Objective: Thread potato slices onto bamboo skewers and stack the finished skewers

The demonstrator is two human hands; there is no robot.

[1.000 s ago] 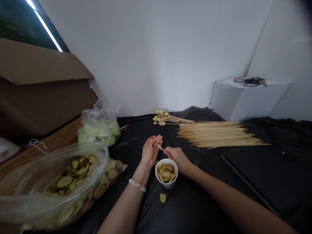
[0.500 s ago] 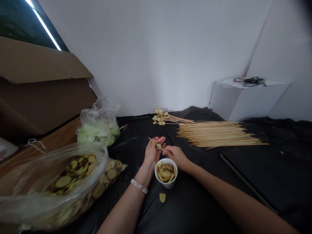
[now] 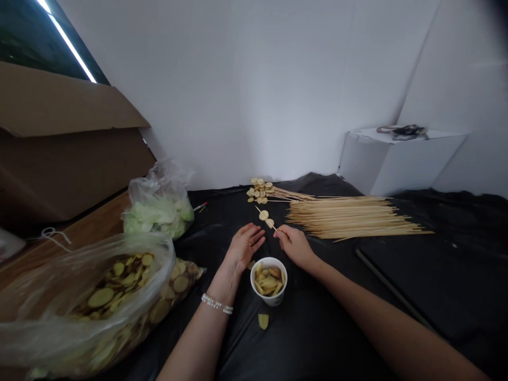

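My right hand (image 3: 293,246) pinches the end of a thin bamboo skewer (image 3: 266,218) threaded with pale potato slices, holding it out above the black sheet. My left hand (image 3: 244,247) lies open and empty beside it, just above a white paper cup (image 3: 269,280) of cut potato pieces. One loose potato piece (image 3: 263,320) rests on the sheet below the cup. At the left, a clear plastic bag (image 3: 119,296) holds many round potato slices.
A finished pile of sliced skewers (image 3: 259,190) and a bundle of bare skewers (image 3: 349,217) lie ahead on the black plastic sheet (image 3: 317,338). A bag of pale green vegetable (image 3: 159,211) and a cardboard box (image 3: 67,143) stand left. A white box (image 3: 397,161) stands at the back right.
The skewer has left my left palm and now sits farther forward, held by my right hand alone. My left hand has opened and moved slightly down and left.
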